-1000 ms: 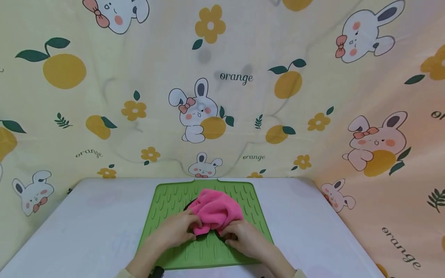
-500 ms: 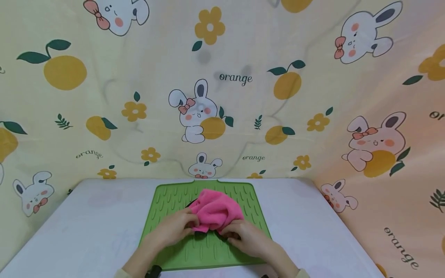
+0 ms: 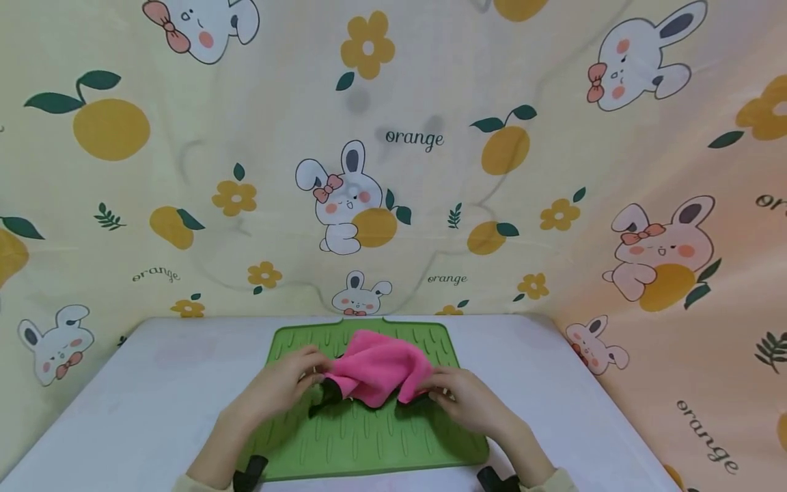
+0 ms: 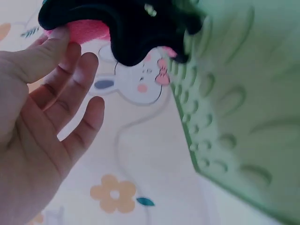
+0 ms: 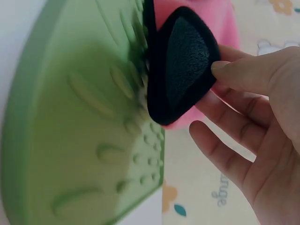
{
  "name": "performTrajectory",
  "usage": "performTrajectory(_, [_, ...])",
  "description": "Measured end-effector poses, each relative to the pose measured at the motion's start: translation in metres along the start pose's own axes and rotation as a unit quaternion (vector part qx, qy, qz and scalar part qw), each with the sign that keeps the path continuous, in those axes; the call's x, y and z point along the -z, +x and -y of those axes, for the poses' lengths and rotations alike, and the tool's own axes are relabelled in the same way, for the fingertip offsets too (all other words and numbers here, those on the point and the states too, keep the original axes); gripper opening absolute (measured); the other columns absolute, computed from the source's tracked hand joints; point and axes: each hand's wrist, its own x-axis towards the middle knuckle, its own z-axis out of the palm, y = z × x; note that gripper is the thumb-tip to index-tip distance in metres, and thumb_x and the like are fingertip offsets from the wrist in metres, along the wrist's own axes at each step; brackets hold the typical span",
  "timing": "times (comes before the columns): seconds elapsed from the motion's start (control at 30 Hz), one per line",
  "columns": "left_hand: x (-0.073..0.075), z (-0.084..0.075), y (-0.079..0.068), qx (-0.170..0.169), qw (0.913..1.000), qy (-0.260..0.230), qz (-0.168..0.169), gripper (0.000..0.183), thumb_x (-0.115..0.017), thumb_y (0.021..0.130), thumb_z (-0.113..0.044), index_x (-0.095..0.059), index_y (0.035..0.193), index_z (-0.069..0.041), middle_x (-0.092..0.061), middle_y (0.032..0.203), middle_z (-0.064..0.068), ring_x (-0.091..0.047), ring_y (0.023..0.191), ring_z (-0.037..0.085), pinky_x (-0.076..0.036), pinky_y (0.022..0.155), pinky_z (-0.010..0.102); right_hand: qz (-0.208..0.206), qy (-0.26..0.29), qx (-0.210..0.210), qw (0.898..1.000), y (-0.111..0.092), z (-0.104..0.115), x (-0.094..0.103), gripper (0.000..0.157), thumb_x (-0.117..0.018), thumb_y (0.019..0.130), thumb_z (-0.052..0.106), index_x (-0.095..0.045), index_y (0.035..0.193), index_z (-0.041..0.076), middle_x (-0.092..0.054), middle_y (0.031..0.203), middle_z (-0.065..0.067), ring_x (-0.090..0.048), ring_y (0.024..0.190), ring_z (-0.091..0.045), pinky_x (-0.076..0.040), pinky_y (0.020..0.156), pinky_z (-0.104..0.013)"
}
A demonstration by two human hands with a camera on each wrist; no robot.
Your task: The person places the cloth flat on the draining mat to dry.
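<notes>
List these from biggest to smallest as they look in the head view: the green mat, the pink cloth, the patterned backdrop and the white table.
Counting only what shows:
1. Patterned backdrop
2. White table
3. Green mat
4. Pink cloth

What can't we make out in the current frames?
- Head: folds of the pink cloth hide most of its dark part and the green mat beneath.
- Head: bottom edge cuts off the black piece by the left wrist.
- Left wrist: top edge crops the pink cloth; pale mark too blurred to identify.
- Right wrist: fabric hides the index fingertip of the right hand.
</notes>
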Motion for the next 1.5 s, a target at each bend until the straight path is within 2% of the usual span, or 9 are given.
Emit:
performTrajectory(0.2, [0.015,0.008,-0.006,0.021,0.9997,-0.004,-0.012,0.020,-0.067,0.100,-0.006,-0.074,0.111,-0.021,-0.062,0.106,-0.013,-0.064,0.099,0.013,-0.058,0.086,0.036,-0.043,0.002,0.014,0.999,-0.005,-0.015,0.014,0.027,-0.069,0.095,-0.006,-0.079,0.108,0.015,-0.071,0.101,0.005,-0.065,0.090,-0.009,-0.057,0.075,-0.029])
performTrajectory(0.43, [0.024,0.024,-0.010,0.036,0.9990,0.004,-0.024,0.021,-0.069,0.098,-0.002,-0.076,0.108,-0.019,-0.063,0.105,-0.009,-0.064,0.095,0.013,-0.058,0.081,0.035,-0.058,0.018,-0.011,0.998,-0.012,-0.030,0.024,0.029,-0.068,0.092,-0.012,-0.079,0.107,0.010,-0.071,0.099,0.003,-0.067,0.090,-0.011,-0.059,0.073,-0.027])
performTrajectory(0.57, [0.021,0.035,-0.011,0.039,0.9990,-0.009,-0.018,0.020,-0.070,0.097,-0.002,-0.077,0.107,-0.017,-0.062,0.101,-0.008,-0.062,0.093,0.012,-0.057,0.079,0.032,-0.041,0.024,-0.022,0.999,-0.015,-0.036,0.024,0.028,-0.069,0.091,-0.011,-0.080,0.105,0.011,-0.072,0.097,0.003,-0.065,0.088,-0.007,-0.058,0.071,-0.026])
performTrajectory(0.7, [0.012,0.044,-0.010,0.041,0.9990,-0.019,-0.006,0.019,-0.069,0.097,-0.001,-0.077,0.108,-0.015,-0.063,0.102,-0.007,-0.062,0.092,0.011,-0.057,0.079,0.030,-0.005,0.017,-0.025,1.000,-0.015,-0.039,0.020,0.026,-0.069,0.092,-0.009,-0.081,0.103,0.012,-0.073,0.096,0.004,-0.064,0.086,-0.006,-0.056,0.070,-0.025])
performTrajectory(0.93, [-0.002,0.051,-0.010,0.039,0.9989,0.005,0.026,0.020,-0.072,0.095,0.001,-0.077,0.104,-0.016,-0.064,0.100,-0.007,-0.061,0.089,0.011,-0.056,0.078,0.033,0.034,-0.009,-0.026,0.999,-0.014,-0.040,0.013,0.023,-0.072,0.091,-0.006,-0.082,0.099,0.014,-0.071,0.091,0.008,-0.060,0.082,-0.002,-0.054,0.070,-0.025])
performTrajectory(1.1, [0.001,0.045,-0.011,0.060,0.9976,0.017,0.031,0.023,-0.072,0.094,0.001,-0.079,0.105,-0.017,-0.066,0.101,-0.006,-0.062,0.089,0.011,-0.057,0.079,0.035,0.039,-0.017,-0.034,0.999,-0.014,-0.038,0.013,0.020,-0.074,0.091,-0.003,-0.082,0.100,0.014,-0.070,0.090,0.007,-0.056,0.079,0.000,-0.052,0.068,-0.024])
performTrajectory(1.27, [0.012,0.028,-0.010,0.076,0.9967,0.028,0.003,0.025,-0.073,0.092,0.003,-0.079,0.107,-0.018,-0.065,0.106,-0.005,-0.063,0.090,0.012,-0.057,0.077,0.033,0.027,-0.013,-0.039,0.999,-0.012,-0.031,0.015,0.018,-0.074,0.092,-0.002,-0.081,0.101,0.012,-0.072,0.093,0.006,-0.060,0.083,-0.002,-0.054,0.069,-0.024])
performTrajectory(1.4, [0.014,0.010,-0.006,0.049,0.9983,0.030,-0.008,0.019,-0.075,0.094,-0.003,-0.077,0.105,-0.017,-0.064,0.105,-0.008,-0.063,0.092,0.011,-0.057,0.077,0.032,0.020,-0.003,-0.030,0.999,-0.009,-0.021,0.012,0.016,-0.074,0.093,0.000,-0.080,0.105,0.009,-0.073,0.096,0.002,-0.063,0.087,-0.004,-0.056,0.072,-0.027])
performTrajectory(1.5, [0.010,-0.002,-0.002,0.011,0.9998,0.014,0.000,0.015,-0.077,0.093,-0.005,-0.076,0.103,-0.015,-0.065,0.103,-0.008,-0.064,0.091,0.010,-0.059,0.079,0.033,0.025,-0.006,-0.025,0.999,-0.006,-0.013,0.006,0.017,-0.073,0.094,0.001,-0.079,0.108,0.009,-0.073,0.099,0.001,-0.061,0.087,-0.003,-0.056,0.074,-0.028])
